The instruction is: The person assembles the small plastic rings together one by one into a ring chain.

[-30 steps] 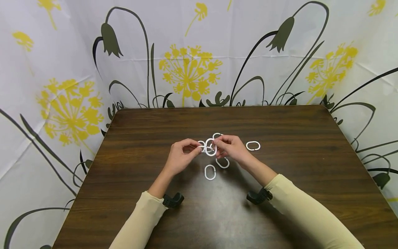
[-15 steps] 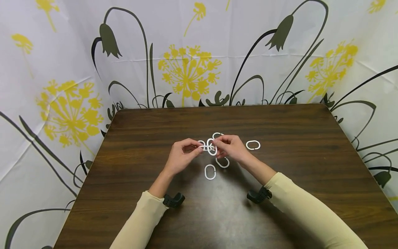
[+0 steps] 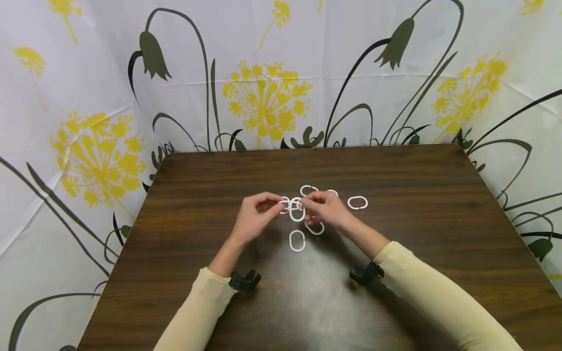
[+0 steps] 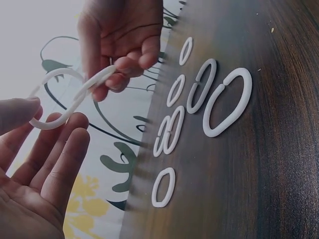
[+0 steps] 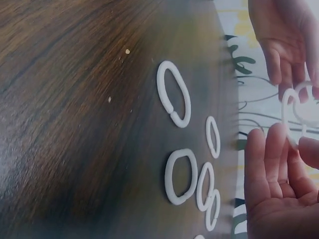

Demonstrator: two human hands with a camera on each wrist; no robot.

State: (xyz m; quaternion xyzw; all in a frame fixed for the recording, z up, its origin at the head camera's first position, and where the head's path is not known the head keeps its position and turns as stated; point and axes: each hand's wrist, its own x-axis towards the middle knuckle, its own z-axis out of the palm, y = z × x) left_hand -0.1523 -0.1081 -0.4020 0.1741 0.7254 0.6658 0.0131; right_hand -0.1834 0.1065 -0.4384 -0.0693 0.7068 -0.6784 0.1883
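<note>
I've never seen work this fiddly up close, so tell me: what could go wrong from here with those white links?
The left hand pinches one white oval link and the right hand a second oval link, so either could slip and drop. A loose oval link lies close by on the wooden table; a lowered hand might nudge it.

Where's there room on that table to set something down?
Free table: right of the outlying white ring, left of the left sleeve, between it and the right sleeve, and along the back before the curtain. The middle is crowded: loose rings lie near the left grip and right grip, which hold others.
</note>
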